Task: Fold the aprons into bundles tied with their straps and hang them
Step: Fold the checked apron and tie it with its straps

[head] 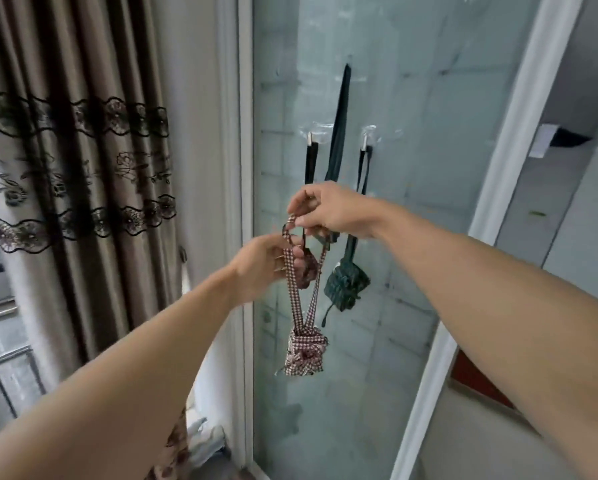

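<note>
A red-and-white checked apron bundle [305,353] dangles from its own strap loop [314,289] in front of a frosted glass door [411,237]. My right hand [332,211] pinches the top of the loop. My left hand [266,265] grips one side of the strap lower down. Behind them a dark green bundle [346,284] hangs by a dark strap from the right hook [364,142]. A second patterned bundle [308,271] hangs from the left hook [310,138], mostly hidden by my left hand. A long dark green strap [340,126] runs up to a higher point on the glass.
A brown curtain with black lace bands [82,168] hangs to the left of the white door frame [245,168]. A window with metal bars [3,358] is at the far left. To the right, a white frame [508,133] borders a grey wall.
</note>
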A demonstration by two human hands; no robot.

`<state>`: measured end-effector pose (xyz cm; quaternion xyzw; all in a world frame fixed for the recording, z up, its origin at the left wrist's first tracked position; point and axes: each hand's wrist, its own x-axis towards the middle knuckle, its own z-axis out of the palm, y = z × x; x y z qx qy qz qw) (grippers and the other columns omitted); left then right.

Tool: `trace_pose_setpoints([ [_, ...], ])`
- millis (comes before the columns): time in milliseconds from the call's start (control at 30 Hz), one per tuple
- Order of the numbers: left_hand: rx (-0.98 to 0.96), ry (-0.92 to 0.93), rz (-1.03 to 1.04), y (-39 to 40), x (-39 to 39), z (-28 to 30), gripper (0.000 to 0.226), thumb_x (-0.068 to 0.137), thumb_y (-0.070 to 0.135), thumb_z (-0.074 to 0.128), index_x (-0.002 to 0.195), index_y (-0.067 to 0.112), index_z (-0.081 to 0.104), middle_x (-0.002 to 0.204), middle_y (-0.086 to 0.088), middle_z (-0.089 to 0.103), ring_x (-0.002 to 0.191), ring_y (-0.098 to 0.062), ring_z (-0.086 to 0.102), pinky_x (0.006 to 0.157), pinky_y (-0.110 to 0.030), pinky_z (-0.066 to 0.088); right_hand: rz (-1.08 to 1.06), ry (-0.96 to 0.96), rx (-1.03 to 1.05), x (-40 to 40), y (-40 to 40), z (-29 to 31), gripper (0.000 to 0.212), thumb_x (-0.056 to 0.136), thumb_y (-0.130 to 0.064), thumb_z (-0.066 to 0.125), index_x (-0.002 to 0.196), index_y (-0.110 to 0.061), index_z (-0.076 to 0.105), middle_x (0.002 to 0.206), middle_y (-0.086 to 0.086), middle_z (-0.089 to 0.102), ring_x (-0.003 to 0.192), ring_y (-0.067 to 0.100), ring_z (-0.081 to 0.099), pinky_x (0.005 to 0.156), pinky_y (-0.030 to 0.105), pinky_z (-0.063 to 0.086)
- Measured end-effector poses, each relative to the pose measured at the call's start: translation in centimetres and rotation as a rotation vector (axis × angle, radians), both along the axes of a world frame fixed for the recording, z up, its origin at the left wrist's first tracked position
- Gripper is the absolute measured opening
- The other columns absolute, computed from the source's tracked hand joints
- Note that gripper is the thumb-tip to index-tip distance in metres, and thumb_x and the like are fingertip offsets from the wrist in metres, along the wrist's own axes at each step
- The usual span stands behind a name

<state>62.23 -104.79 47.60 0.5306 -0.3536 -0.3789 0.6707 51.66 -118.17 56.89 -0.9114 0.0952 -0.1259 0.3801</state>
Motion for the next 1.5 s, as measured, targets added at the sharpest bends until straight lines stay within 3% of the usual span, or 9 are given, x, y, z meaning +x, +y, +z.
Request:
trace_pose_setpoints([
  [100, -0.005, -0.142, 0.086, -4.2, -0.2, 4.7, 0.015, 0.1, 0.015, 0.053, 0.092, 0.012, 0.065, 0.072, -0.001, 0.061, 0.065, -0.015, 0.055, 0.078, -0.035, 0.047, -0.072, -0.061, -0.032, -1.0, -3.9, 3.1, 0.019, 0.091, 0.003, 0.07, 0.103, -0.009, 0.062, 0.097, 0.016, 0.07, 0.059, 0.011, 0.064, 0.053, 0.024, 0.05],
  [167, -0.013, -0.239, 0.165, -6.6, -0.2, 7.5, 0.016, 0.102, 0.017, 0.053, 0.094, 0.012, 0.066, 0.07, 0.001, 0.06, 0.062, -0.012, 0.053, 0.071, -0.031, 0.047, -0.114, -0.103, -0.067, -1.9, -5.9, 5.2, 0.023, 0.086, 0.007, 0.074, 0.099, -0.009, 0.064, 0.093, 0.016, 0.072, 0.059, 0.013, 0.064, 0.054, 0.026, 0.05],
  [333, -0.1, -0.433, 0.364, -11.0, -0.2, 13.6, 0.014, 0.1, 0.021, 0.063, 0.101, 0.009, 0.07, 0.072, 0.001, 0.064, 0.058, -0.01, 0.055, 0.058, -0.023, 0.049, -0.28, -0.246, -0.21, -3.2, -9.7, 10.1, 0.014, 0.083, 0.001, 0.079, 0.093, -0.008, 0.073, 0.079, 0.01, 0.073, 0.056, 0.011, 0.065, 0.054, 0.024, 0.051],
  [467, -0.191, -0.547, 0.414, -14.1, -0.8, 17.5, 0.012, 0.096, 0.024, 0.071, 0.101, 0.013, 0.071, 0.078, 0.002, 0.072, 0.057, -0.008, 0.06, 0.053, -0.019, 0.053, -0.413, -0.428, -0.309, -4.3, -11.8, 14.2, 0.011, 0.086, -0.009, 0.08, 0.081, -0.018, 0.074, 0.072, -0.001, 0.072, 0.052, 0.006, 0.064, 0.051, 0.02, 0.048],
  [600, -0.271, -0.554, 0.379, -17.0, -1.7, 20.3, 0.013, 0.096, 0.022, 0.071, 0.103, 0.01, 0.071, 0.086, -0.002, 0.074, 0.054, -0.009, 0.063, 0.053, -0.023, 0.051, -0.502, -0.526, -0.478, -4.9, -13.5, 17.0, 0.014, 0.084, -0.017, 0.081, 0.076, -0.025, 0.073, 0.068, -0.008, 0.07, 0.046, 0.002, 0.062, 0.044, 0.015, 0.043],
  [800, -0.304, -0.576, 0.488, -18.0, 0.8, 21.7, 0.01, 0.097, 0.023, 0.068, 0.096, 0.014, 0.072, 0.077, 0.002, 0.07, 0.048, -0.005, 0.054, 0.047, -0.019, 0.042, -0.44, -0.468, -0.595, -2.6, -13.8, 19.3, 0.006, 0.083, -0.021, 0.083, 0.087, -0.022, 0.078, 0.08, -0.004, 0.072, 0.057, 0.0, 0.058, 0.056, 0.013, 0.044],
  [933, -0.326, -0.596, 0.602, -15.9, 4.3, 23.0, 0.01, 0.097, 0.024, 0.067, 0.093, 0.015, 0.071, 0.068, 0.005, 0.064, 0.045, -0.006, 0.045, 0.041, -0.014, 0.035, -0.367, -0.481, -0.605, 1.5, -12.4, 20.4, 0.005, 0.084, -0.022, 0.082, 0.089, -0.021, 0.08, 0.082, -0.003, 0.074, 0.055, 0.006, 0.06, 0.049, 0.012, 0.043],
  [1133, -0.261, -0.646, 0.646, -13.8, 12.2, 23.1, 0.01, 0.094, 0.026, 0.07, 0.092, 0.016, 0.073, 0.075, 0.003, 0.069, 0.047, -0.006, 0.053, 0.045, -0.019, 0.04, -0.374, -0.468, -0.592, 9.5, -10.8, 20.2, 0.005, 0.086, -0.019, 0.08, 0.09, -0.017, 0.079, 0.083, 0.001, 0.075, 0.054, 0.013, 0.067, 0.045, 0.014, 0.044],
  [1500, -0.31, -0.623, 0.616, -17.0, 27.1, 24.0, 0.012, 0.095, 0.02, 0.07, 0.088, 0.017, 0.061, 0.073, -0.001, 0.07, 0.048, -0.008, 0.06, 0.038, -0.019, 0.038, -0.558, -0.544, -0.525, 24.5, -12.3, 19.7, 0.014, 0.081, -0.028, 0.085, 0.072, -0.031, 0.075, 0.084, -0.01, 0.073, 0.086, 0.011, 0.069, 0.085, 0.036, 0.059],
])
